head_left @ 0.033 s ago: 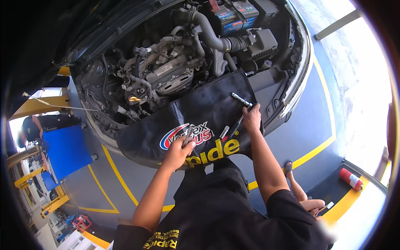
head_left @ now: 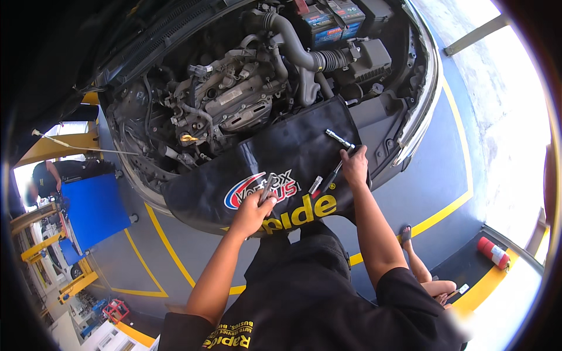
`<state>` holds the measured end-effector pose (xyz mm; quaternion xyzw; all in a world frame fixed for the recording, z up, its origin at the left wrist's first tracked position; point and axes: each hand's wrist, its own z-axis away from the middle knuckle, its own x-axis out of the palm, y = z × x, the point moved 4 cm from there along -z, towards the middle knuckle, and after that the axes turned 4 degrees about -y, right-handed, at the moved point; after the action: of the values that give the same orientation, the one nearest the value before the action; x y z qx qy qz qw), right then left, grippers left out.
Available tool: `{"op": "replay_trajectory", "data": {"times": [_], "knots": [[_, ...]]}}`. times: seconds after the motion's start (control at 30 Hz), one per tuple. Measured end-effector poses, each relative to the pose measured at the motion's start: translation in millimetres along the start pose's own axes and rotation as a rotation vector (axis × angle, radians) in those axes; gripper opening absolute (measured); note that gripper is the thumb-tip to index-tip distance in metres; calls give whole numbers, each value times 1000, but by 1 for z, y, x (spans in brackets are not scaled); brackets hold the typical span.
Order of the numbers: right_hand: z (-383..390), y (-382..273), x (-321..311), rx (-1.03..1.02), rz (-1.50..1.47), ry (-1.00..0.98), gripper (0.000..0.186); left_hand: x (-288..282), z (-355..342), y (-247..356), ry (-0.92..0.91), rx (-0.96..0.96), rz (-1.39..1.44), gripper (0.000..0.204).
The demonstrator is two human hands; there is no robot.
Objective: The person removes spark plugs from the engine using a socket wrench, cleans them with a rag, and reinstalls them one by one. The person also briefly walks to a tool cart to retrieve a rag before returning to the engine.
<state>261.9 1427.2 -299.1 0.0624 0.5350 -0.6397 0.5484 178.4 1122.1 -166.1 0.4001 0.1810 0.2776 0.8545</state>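
My left hand point(head_left: 253, 213) is closed around a slim grey metal tool point(head_left: 268, 189), whose upper end sticks out past the thumb. It is above the black fender cover point(head_left: 281, 146) draped over the car's front. On the right side of the cover, my right hand point(head_left: 355, 165) grips the near end of a chrome socket tool point(head_left: 338, 138), which points up and left. Just beside that hand lies a dark-handled tool point(head_left: 332, 176), partly hidden by the fingers. A small silver and red piece point(head_left: 316, 185) rests to its left.
Ahead is the open engine bay with the engine point(head_left: 234, 99), an air intake hose point(head_left: 293, 47) and a battery point(head_left: 333, 26). A thin rod point(head_left: 88, 146) crosses at left. A person point(head_left: 52, 175) stands by a blue panel point(head_left: 96, 207); another sits near a fire extinguisher point(head_left: 493, 253).
The metal tool in my left hand has tilted slightly to the right. My right hand has stayed nearly still.
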Motion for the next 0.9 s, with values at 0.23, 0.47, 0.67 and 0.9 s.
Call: {"op": "replay_trajectory", "data": {"times": [0.23, 0.47, 0.67, 0.9], "knots": [[39, -3, -18, -110, 118, -77, 41, 17, -11, -16, -38, -237, 272, 22], [34, 1, -8, -33, 165, -144, 42, 0, -7, -10, 101, -280, 509, 30], [22, -6, 13, -23, 37, 62, 42, 6, -17, -30, 89, -300, 417, 19], [30, 16, -1, 1, -237, 181, 40, 13, -20, -55, -38, -331, 355, 17]]}}
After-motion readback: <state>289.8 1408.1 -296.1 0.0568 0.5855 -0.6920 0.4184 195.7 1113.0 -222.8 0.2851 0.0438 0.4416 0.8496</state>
